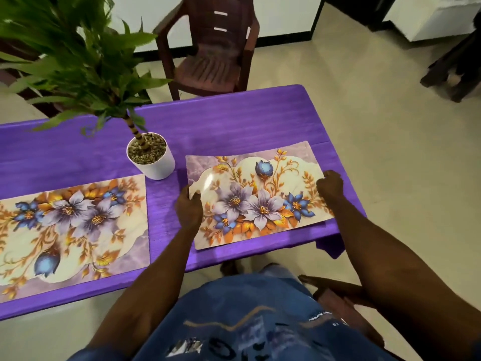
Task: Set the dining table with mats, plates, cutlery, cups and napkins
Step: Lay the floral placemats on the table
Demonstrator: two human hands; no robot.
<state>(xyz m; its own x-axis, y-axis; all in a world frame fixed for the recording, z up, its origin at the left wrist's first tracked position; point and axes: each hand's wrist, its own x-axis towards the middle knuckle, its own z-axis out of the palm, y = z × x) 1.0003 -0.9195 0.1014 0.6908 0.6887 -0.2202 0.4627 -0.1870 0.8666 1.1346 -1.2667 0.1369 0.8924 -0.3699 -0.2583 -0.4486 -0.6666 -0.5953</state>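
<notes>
The left hand [189,208] curls its fingers round the left edge of the floral mat [256,196], thumb on top, and the right hand [329,186] grips the right edge likewise. The mat lies on the right end of the purple table [234,121], near edge close to the rim. It looks thin, glossy and bendy, probably light and slippery; holding both short edges suits it. A second mat [73,225] lies left, a potted plant [151,158] between.

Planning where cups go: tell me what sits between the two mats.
Head view: bare purple tablecloth between left mat and right mat; the plant pot stands at the gap's far end.
</notes>
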